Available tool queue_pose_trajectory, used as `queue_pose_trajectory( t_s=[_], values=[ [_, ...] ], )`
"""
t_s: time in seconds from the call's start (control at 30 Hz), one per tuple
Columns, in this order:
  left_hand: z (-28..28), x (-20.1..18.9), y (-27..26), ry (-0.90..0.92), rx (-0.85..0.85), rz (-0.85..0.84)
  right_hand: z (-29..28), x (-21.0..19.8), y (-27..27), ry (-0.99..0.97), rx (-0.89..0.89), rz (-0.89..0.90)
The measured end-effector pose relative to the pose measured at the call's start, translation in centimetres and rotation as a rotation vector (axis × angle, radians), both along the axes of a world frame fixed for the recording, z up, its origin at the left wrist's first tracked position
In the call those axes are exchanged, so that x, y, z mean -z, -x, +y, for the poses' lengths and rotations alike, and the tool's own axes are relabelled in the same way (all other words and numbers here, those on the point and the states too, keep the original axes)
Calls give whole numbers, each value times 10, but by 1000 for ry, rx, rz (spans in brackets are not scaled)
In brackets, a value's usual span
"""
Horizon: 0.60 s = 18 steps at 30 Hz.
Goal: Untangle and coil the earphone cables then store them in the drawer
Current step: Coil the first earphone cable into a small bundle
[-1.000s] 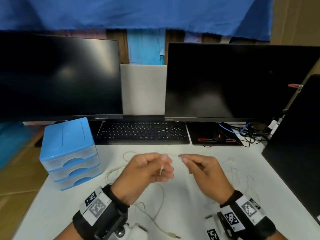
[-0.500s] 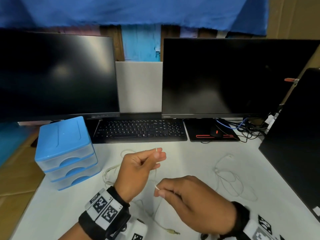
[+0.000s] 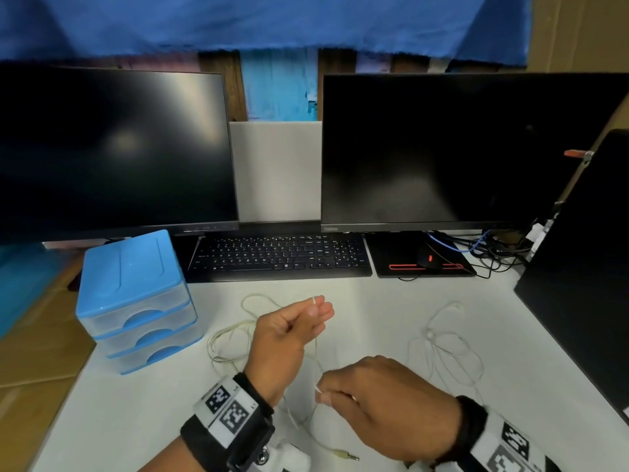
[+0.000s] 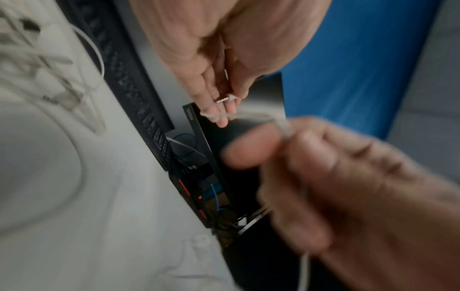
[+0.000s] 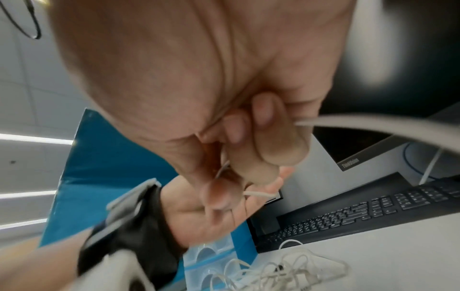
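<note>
My left hand [image 3: 315, 306] is raised over the desk and pinches the plug end [image 4: 225, 98] of a thin white earphone cable [image 3: 316, 356] between thumb and fingers. That cable hangs down to my right hand [image 3: 323, 395], which pinches it nearer to me with curled fingers [image 5: 259, 153]. A loose tangle of the same white cable [image 3: 231, 338] lies on the table left of my left wrist. A second earphone cable [image 3: 446, 345] lies in loops on the right. Another jack plug [image 3: 343, 455] rests on the table by my right hand. The blue drawer unit [image 3: 136, 301] stands at the left, with all its drawers closed.
A black keyboard [image 3: 279, 257] and a mouse on its pad [image 3: 422, 264] sit behind the cables, under two dark monitors [image 3: 442, 148]. A black panel [image 3: 585, 267] borders the right edge of the white table [image 3: 136, 420]. Computer cables [image 3: 493, 253] bunch at the back right.
My right hand has moved from beside the left hand down toward me, drawing a length of cable out between them. The left hand has lifted slightly and keeps hold of the plug end.
</note>
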State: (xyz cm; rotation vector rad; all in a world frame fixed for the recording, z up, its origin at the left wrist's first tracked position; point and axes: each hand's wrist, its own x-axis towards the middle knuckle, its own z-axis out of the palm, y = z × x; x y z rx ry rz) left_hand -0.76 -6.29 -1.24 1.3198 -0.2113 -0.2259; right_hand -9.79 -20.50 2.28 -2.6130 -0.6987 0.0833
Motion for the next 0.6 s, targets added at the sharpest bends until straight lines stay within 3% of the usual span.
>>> queue_pose_trajectory(
  t_s=[0.13, 0.2, 0.3, 0.4, 0.5, 0.6],
  values=[
    [4, 4, 7, -343, 109, -372, -20, -11, -15, -287, 178, -201],
    [3, 1, 14, -397, 205, -429, -33, -8, -24, -386, 259, -316],
    [-1, -9, 22, -265, 359, -282, -45, 7, -34, -526, 370, -336],
    [0, -19, 23, -69, 380, -69, -45, 18, -40, -705, 416, -207],
    [5, -28, 13, 120, 292, 100, -31, 32, -36, -571, 306, -23],
    [9, -31, 1, 241, 176, 128, -11, 48, -27, -358, 174, 69]
  ],
)
